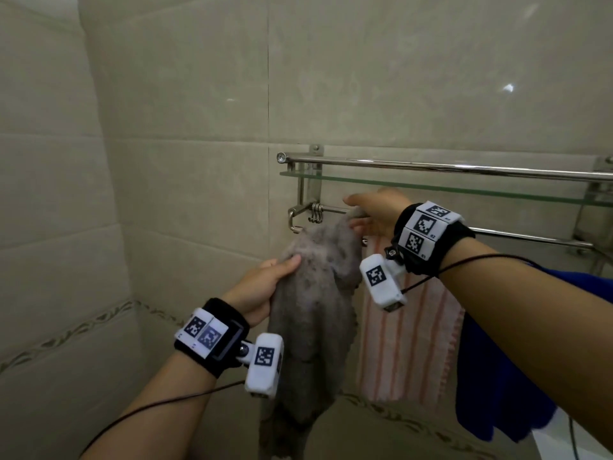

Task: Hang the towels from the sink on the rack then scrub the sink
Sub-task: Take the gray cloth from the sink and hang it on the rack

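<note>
Beige wall tiles fill most of the view, with a patterned border strip running low across them. Fixed to the wall is a steel towel rack with a top rail, a glass shelf just under it, and a lower bar carrying small hooks near its left end. A blue towel hangs at the right, partly behind the right forearm, and a pink-and-white striped towel hangs from the lower bar just left of it. In front of the striped one, a grey towel droops long and bunched, its top end raised to the lower bar beside the hooks. The left hand comes up from below with the forearm angled upward, its thumb pressed on the cloth and fingers wrapped round the towel's left edge, gripping it. The right hand reaches in from the right at bar height, palm turned inward, fingers pinching the towel's top corner against the bar. Each wrist wears a black wristband with white blocks printed in black square-code markers; tiny marks beside the codes are too small to read. A white marker pod hangs off each band, with a thin black cable trailing back along the forearm.
</note>
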A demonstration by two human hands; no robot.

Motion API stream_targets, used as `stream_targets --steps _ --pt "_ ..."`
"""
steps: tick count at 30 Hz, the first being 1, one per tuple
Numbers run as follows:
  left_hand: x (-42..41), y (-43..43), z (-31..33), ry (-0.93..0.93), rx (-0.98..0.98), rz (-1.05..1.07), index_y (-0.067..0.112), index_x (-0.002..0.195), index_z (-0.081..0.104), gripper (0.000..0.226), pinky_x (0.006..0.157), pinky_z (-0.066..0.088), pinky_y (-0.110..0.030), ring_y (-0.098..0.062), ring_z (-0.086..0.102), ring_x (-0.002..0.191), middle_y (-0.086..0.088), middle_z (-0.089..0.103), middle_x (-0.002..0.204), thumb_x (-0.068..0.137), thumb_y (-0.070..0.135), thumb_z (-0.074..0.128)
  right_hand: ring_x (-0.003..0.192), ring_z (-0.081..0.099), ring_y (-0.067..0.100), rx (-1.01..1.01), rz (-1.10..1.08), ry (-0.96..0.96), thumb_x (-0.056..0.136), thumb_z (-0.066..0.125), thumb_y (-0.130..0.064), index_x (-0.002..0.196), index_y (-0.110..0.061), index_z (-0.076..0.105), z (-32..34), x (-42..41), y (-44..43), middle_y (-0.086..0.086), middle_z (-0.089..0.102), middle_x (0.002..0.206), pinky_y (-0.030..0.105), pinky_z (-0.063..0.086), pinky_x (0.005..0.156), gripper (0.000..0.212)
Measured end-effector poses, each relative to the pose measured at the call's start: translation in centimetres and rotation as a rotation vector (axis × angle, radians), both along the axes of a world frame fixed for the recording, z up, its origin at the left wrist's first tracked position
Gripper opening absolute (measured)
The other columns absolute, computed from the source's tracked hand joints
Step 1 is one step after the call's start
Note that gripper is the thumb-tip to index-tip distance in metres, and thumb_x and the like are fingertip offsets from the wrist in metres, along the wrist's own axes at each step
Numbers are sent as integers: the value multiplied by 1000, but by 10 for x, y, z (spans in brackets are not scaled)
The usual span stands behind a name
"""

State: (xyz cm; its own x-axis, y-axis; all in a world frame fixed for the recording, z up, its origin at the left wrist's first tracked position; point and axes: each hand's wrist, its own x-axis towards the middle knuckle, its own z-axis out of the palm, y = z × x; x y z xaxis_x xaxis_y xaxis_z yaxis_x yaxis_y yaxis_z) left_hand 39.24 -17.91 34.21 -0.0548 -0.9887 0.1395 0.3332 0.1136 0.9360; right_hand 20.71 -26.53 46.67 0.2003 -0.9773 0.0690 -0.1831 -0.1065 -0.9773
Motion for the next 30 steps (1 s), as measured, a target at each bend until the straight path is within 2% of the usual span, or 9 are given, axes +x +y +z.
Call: stream_targets --steps 5,9,14,17,20,22,25,28,30 --pt "-3 -7 30 23 -23 10 -2 112 67 31 84 59 -33 -25 73 94 -19 74 105 100 21 50 83 71 29 78 55 -94 90 66 -9 123 -5 42 -1 -8 9 18 58 95 42 61 77 41" --pt "-3 -8 47 99 6 -35 0 123 61 38 79 60 -38 -29 72 97 -21 71 110 98 27 50 101 64 29 -67 14 -66 89 66 -3 144 -6 33 -5 -16 22 20 51 128 34 60 68 65" --pt "-1 -14 67 132 23 -85 -2 125 61 45 81 59 -42 -32 69 102 -23 69 114 96 31 52 74 64 18 -156 61 47 89 66 -24 100 -13 58 -31 -34 40 9 64 94 32 50 59 17" --pt "-2 -18 75 139 39 -110 -3 107 73 41 77 60 -42 -33 72 94 -22 72 104 91 30 55 50 55 12 -53 151 -19 89 65 -35 89 -12 60 -56 -39 46 2 58 69 26 45 49 24" --pt "-2 -21 83 140 45 -153 -3 99 76 41 81 59 -43 -33 72 93 -21 72 101 88 31 55 46 58 15 87 247 -57 74 68 -63 85 -19 59 -78 -38 54 -3 60 60 21 42 48 47" --pt "-4 -22 87 130 50 -177 -3 104 74 44 89 57 -46 -33 70 97 -22 71 105 88 31 54 75 71 13 122 278 49 58 65 -85 105 -23 62 -96 -35 58 -5 74 88 20 50 61 77" --pt "-6 -23 92 117 61 -198 -4 119 63 48 93 52 -49 -34 67 101 -23 67 111 90 32 51 124 52 16 184 383 59 55 64 -89 143 -28 44 -118 -23 59 -4 54 140 31 36 96 109" --pt "-5 -23 95 104 63 -203 -3 120 61 47 91 53 -45 -32 68 96 -20 68 107 90 32 49 124 50 11 185 429 -41 64 67 -79 142 -26 46 -125 -16 61 -8 56 139 38 27 110 97" --pt "-3 -24 96 96 70 -195 -3 119 62 46 89 54 -45 -32 70 92 -19 68 105 91 31 48 118 59 13 191 485 -205 76 71 -62 133 -23 58 -128 -13 61 -6 66 128 35 36 110 70"
